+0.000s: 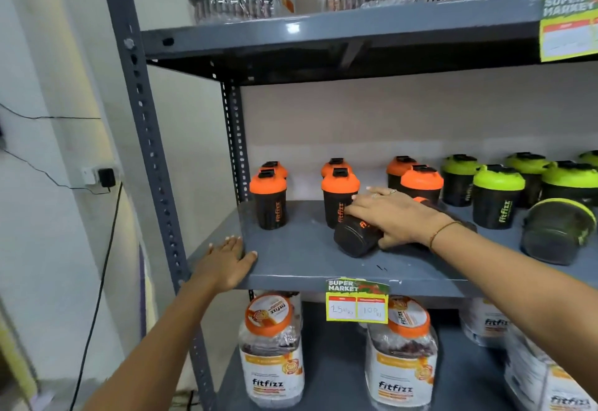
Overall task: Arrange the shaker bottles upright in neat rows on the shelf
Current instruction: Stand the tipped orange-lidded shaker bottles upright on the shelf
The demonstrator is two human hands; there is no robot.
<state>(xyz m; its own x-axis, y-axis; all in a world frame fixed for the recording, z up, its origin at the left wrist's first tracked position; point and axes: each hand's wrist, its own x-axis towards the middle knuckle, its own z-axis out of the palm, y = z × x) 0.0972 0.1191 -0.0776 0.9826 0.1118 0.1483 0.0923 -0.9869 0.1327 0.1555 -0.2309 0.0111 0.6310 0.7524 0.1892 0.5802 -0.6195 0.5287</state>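
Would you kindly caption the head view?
Right hand grips a toppled orange-lidded shaker; left hand steadies the shelf.

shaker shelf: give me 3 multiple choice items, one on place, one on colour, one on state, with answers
1. Where does the left hand rest?
A. on the shelf's front left corner
B. on a jar below
C. on a green-lidded bottle

2. What colour is the lid of the far-left upright bottle?
A. green
B. orange
C. white

3. How is the bottle under the right hand?
A. upright
B. upside down
C. lying on its side

Answers:
1. A, fingers curl over the corner edge.
2. B, orange lid above black body.
3. C, the tipped bottle shows its base to the camera.
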